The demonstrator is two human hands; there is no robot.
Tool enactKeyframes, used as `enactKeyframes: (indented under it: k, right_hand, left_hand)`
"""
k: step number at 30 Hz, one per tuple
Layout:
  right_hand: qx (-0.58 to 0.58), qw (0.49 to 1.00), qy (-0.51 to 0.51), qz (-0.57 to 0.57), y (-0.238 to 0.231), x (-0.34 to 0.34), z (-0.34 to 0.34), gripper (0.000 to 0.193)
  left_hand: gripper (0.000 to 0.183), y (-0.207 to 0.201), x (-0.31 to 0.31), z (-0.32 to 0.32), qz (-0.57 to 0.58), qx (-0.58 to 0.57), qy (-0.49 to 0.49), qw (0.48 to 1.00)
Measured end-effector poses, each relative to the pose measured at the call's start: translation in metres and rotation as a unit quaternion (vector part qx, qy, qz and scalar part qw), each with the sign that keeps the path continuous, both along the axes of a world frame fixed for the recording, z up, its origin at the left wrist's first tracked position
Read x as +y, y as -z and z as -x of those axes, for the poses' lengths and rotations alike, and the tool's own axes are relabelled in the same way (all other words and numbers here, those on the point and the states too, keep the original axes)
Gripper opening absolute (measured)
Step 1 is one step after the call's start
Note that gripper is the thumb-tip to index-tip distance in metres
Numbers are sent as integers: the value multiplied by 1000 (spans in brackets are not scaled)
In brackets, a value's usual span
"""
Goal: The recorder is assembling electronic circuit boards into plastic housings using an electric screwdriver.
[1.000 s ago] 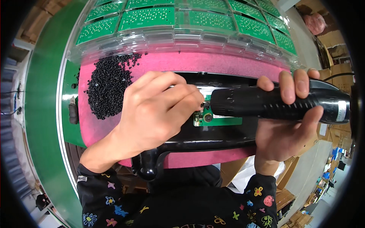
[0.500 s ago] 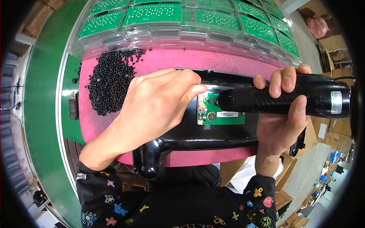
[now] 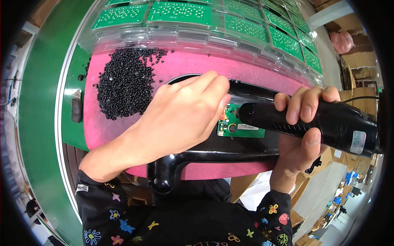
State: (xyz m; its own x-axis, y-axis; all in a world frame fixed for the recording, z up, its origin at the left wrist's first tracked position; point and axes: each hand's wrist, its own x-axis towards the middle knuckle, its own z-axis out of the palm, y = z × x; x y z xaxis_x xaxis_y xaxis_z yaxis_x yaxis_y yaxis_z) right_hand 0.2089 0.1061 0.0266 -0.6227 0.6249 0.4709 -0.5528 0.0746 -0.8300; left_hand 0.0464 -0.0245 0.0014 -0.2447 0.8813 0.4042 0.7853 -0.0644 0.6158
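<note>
Nearest you, your black fabric sleeves with bright printed flowers (image 3: 111, 223) come up from the lower edge. Your left hand (image 3: 186, 112) arches over the glossy black moulded-plastic housing (image 3: 230, 151), its fingertips drawn together at the left edge of the green rectangular circuit board (image 3: 234, 121); the fingers hide their own tips, so I cannot tell whether they pinch anything. Your right hand (image 3: 297, 153) is wrapped firmly around a long black plastic power tool (image 3: 336, 121), its tapered nose over the board's right part. The board lies on the housing, a white label showing, and the housing rests on a pink mat (image 3: 223, 171).

The step in hand looks like handwork on the board, with the tool poised close by. The next move seems to call for a steady right grip and left fingertips clear of the nose.

Beyond your left hand lies a heap of tiny black screw-like pieces (image 3: 125, 88); farthest, clear plastic trays (image 3: 193, 37) hold more green boards (image 3: 178, 13).
</note>
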Motion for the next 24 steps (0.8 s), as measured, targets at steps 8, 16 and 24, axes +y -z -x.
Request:
enactKeyframes:
  k: [8,16,24]
  right_hand:
    - [-23,993,-95,-70,-4,1,15,43]
    - [-122,987,-34,-101,-17,-7,34,30]
    - [-16,997,-67,-30,-6,0,15,28]
  left_hand:
    - [10,10,-7,13,39,36,50,997]
    - [13,10,-2,12,41,23,75,996]
    - [19,9,-4,10,47,57,113,991]
